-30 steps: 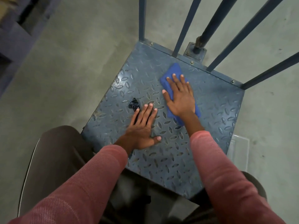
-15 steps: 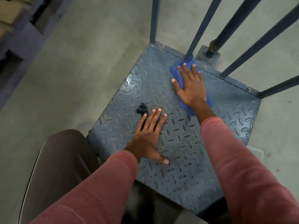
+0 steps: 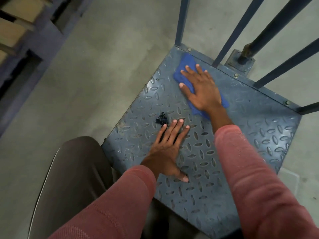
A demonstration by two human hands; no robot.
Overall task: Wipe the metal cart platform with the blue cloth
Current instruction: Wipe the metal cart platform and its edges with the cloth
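Since a moment ago the right hand (image 3: 202, 90) has slid toward the far left corner of the grey-blue diamond-tread metal cart platform (image 3: 259, 135). Its spread fingers press the folded blue cloth (image 3: 187, 63) flat there. The left hand (image 3: 167, 149) rests flat, fingers straight, just beside a small black crumpled scrap (image 3: 161, 120).

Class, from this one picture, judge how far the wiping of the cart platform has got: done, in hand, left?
Done: unclear; no wiped patch shows on the metal cart platform. In hand: the right hand presses the blue cloth flat near the far corner; the left hand rests flat on it. Left: a black scrap by the left fingertips, and likely the near and right areas.
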